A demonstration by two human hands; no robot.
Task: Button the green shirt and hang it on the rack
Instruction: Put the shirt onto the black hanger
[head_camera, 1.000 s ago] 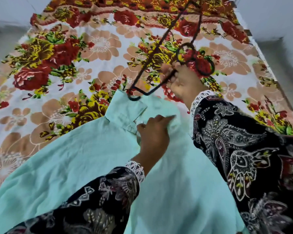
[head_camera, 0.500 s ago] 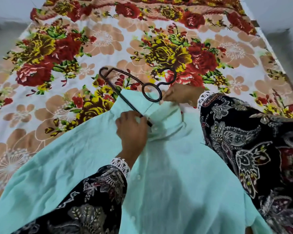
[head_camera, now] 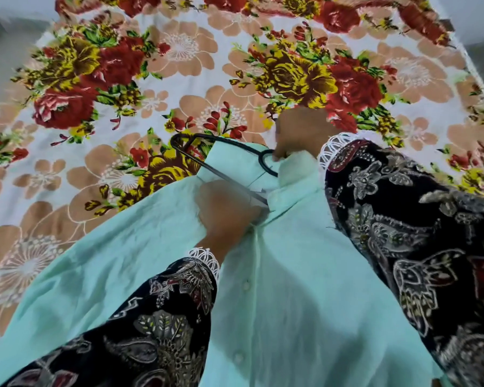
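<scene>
Here the buttoning appears done, and the step in hand is, by judgement, threading the hanger into the shirt. At left, the floral bedsheet carries the pale green shirt, which lies flat with its placket closed, two buttons showing down the front. The black wire hanger juts from the collar, its left shoulder end exposed on the sheet and one arm passing under the collar. At centre, the left hand presses on the shirt just below the collar, fingers curled at the neck opening; whether they pinch cloth or wire cannot be told. At right, the right hand closes on the hanger's hook at the collar's edge. The next move likely calls for sliding the exposed end inside the left shoulder. No rack is in view.
</scene>
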